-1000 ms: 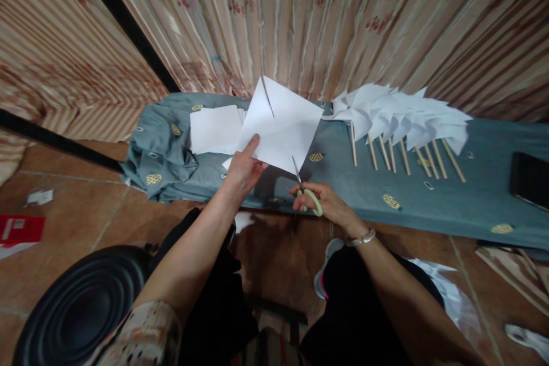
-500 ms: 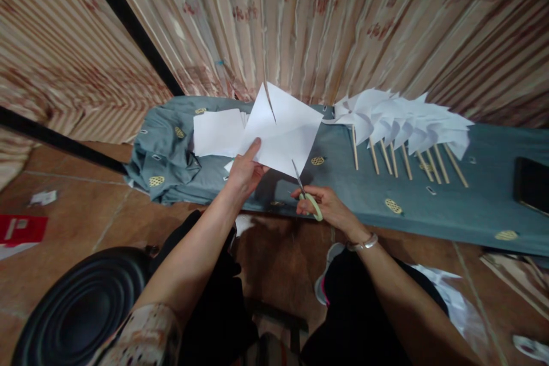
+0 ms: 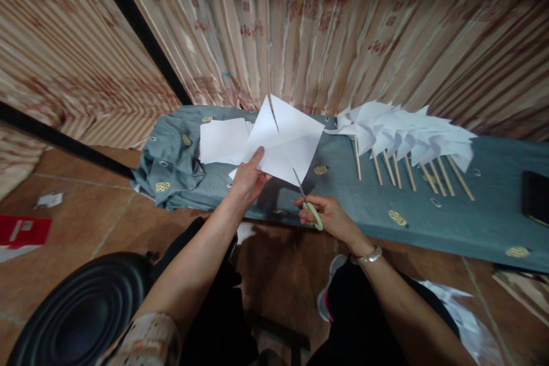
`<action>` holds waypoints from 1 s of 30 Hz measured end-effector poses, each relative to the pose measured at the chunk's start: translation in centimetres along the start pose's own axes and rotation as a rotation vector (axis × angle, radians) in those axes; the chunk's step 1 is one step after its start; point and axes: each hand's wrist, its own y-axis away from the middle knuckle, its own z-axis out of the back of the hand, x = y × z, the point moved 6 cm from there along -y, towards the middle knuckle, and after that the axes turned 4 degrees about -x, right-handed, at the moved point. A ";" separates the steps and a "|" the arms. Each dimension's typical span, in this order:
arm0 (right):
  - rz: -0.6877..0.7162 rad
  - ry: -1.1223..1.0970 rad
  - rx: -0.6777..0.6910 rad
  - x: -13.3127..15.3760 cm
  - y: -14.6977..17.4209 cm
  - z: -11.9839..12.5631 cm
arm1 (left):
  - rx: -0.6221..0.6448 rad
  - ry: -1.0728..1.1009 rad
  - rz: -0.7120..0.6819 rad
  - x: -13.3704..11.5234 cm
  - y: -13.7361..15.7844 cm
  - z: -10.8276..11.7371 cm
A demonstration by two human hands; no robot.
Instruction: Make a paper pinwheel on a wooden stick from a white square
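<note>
My left hand [image 3: 252,178] grips a square sheet of white paper [image 3: 288,140] by its lower left side, thumb on top. A slit runs inward from the sheet's top corner. In my right hand [image 3: 325,214] is a pair of scissors [image 3: 312,211] with pale green handles. One blade lies over the paper near its bottom corner, and the other is mostly hidden beneath. Behind the held sheet, a stack of white paper [image 3: 222,142] lies on the cloth. To the right lies an overlapping row of white paper pinwheels [image 3: 412,131] on wooden sticks.
A grey-green cloth [image 3: 360,206] with yellow pineapple prints covers the long bench. A dark phone-like object [image 3: 536,197] lies at its right end. Patterned curtains [image 3: 300,23] hang behind. A round black stool [image 3: 81,314] stands at lower left, and white paper pieces [image 3: 458,309] lie at lower right.
The whole view has shifted slightly, so everything sits a little lower and further right. Both hands keep their hold, and the scissors still sit at the sheet's bottom corner.
</note>
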 end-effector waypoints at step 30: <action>0.047 0.015 -0.007 0.0 -0.1 0.1 | -0.007 -0.058 0.048 1.1 0.5 0.0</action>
